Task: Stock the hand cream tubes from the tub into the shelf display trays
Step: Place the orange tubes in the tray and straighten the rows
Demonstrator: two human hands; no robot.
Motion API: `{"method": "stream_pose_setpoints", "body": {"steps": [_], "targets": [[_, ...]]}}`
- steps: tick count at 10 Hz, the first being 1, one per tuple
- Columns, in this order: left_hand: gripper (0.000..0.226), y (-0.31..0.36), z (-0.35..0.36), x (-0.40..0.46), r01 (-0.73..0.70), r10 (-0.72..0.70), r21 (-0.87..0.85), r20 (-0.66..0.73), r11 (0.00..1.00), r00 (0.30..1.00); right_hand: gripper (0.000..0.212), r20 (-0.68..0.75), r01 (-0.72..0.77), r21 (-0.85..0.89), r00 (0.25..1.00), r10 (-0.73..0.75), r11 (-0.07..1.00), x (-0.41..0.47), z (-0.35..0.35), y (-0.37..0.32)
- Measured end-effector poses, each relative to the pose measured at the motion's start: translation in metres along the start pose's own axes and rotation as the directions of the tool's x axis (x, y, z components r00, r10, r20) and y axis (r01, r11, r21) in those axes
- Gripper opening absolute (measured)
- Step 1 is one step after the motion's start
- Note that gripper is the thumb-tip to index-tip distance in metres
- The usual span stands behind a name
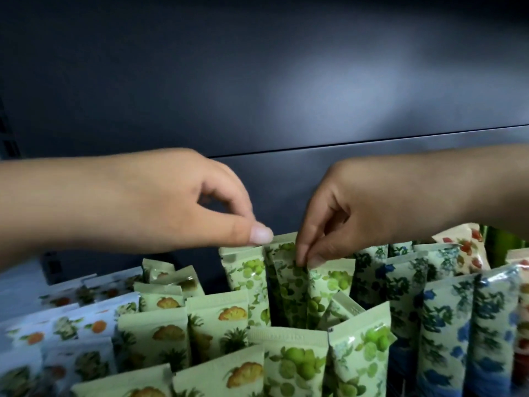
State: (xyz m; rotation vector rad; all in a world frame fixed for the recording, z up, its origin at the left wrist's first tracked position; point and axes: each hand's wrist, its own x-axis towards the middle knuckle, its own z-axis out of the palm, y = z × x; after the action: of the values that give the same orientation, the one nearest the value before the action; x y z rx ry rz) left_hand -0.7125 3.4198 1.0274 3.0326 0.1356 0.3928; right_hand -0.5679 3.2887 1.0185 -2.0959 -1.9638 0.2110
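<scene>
Pale green hand cream tubes (246, 270) stand upright in rows, crimped ends up, filling the lower half of the view. Those in the middle carry a green fruit print, the ones to their left an orange-yellow fruit print (169, 333), the far-left ones are white with orange fruit (94, 325), and to the right stand tubes with a blue flower print (440, 319); a few with red fruit (469, 253) lean at the far right. Any tray under them is hidden by the tubes themselves.

Coming in from the left, the left hand (177, 202) has its thumb and forefinger brought together at the top edge of a green-fruit tube in the back of the middle row, the other fingers curled behind; the thumb tip lies on the crimp, so it appears to pinch that tube.

From the right, the right hand (343, 213) reaches down and pinches the crimped top of the neighbouring green-fruit tube (292, 279) between thumb and forefinger, just beside the left hand's tube. The two hands are near each other but apart.

Behind the tubes rises a dark grey shelf back panel (257, 81), with a seam running across it above the hands
</scene>
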Motion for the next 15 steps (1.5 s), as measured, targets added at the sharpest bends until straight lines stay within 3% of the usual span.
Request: {"method": "stream_pose_setpoints", "body": {"steps": [1, 3, 4, 7, 8, 9, 10, 11, 12, 13, 14, 15], "targets": [[0.059, 0.001, -0.003, -0.018, -0.051, 0.051, 0.0, 0.086, 0.999, 0.995, 0.007, -0.035, 0.003, 0.0, 0.999, -0.003, 1.0, -0.001, 0.003, -0.002], [0.069, 0.003, 0.009, -0.026, 0.055, -0.074, 0.086, 0.235, 0.995, 0.969, 0.012, -0.066, 0.018, 0.001, 0.998, -0.018, 1.0, -0.005, 0.007, -0.007], [0.053, 0.006, 0.011, -0.027, 0.078, -0.095, 0.09, 0.205, 0.993, 0.974, 0.014, -0.065, 0.008, 0.017, 0.998, -0.007, 1.0, -0.007, 0.007, -0.009], [0.048, 0.023, -0.002, -0.022, 0.096, -0.093, -0.018, 0.126, 0.995, 0.988, 0.015, -0.163, 0.025, 0.069, 0.987, -0.014, 0.997, -0.008, 0.004, -0.018], [0.052, 0.025, -0.003, -0.022, 0.158, -0.155, -0.052, 0.062, 0.986, 0.986, 0.012, -0.203, 0.082, 0.102, 0.977, -0.06, 0.991, -0.007, -0.003, -0.027], [0.073, 0.03, 0.003, -0.02, 0.206, -0.206, -0.194, 0.023, 0.959, 0.978, 0.013, -0.256, 0.149, 0.091, 0.959, -0.121, 0.985, -0.005, -0.007, -0.036], [0.072, 0.024, 0.009, -0.014, 0.235, -0.233, -0.138, 0.028, 0.962, 0.972, 0.013, -0.296, 0.189, 0.055, 0.941, -0.164, 0.98, -0.001, -0.004, -0.041], [0.064, 0.024, 0.006, -0.011, 0.263, -0.268, -0.213, 0.006, 0.941, 0.963, 0.016, -0.338, 0.209, 0.09, 0.926, -0.168, 0.974, -0.004, -0.004, -0.041], [0.047, 0.019, 0.005, -0.012, 0.259, -0.264, -0.225, 0.01, 0.939, 0.965, 0.024, -0.335, 0.135, -0.006, 0.933, -0.129, 0.991, -0.015, -0.012, -0.036], [0.042, 0.021, 0.008, -0.016, 0.236, -0.23, -0.221, 0.05, 0.946, 0.972, 0.046, -0.047, -0.079, -0.082, 0.996, 0.075, 0.993, -0.024, -0.008, -0.035], [0.042, 0.018, 0.013, -0.016, 0.232, -0.223, -0.212, 0.066, 0.949, 0.973, 0.045, 0.159, -0.186, -0.005, 0.97, 0.185, 0.982, -0.024, 0.002, -0.032], [0.043, 0.019, 0.014, -0.017, 0.248, -0.237, -0.234, 0.075, 0.94, 0.969, 0.021, 0.227, -0.273, 0.052, 0.94, 0.255, 0.961, -0.02, 0.009, -0.03]]}}
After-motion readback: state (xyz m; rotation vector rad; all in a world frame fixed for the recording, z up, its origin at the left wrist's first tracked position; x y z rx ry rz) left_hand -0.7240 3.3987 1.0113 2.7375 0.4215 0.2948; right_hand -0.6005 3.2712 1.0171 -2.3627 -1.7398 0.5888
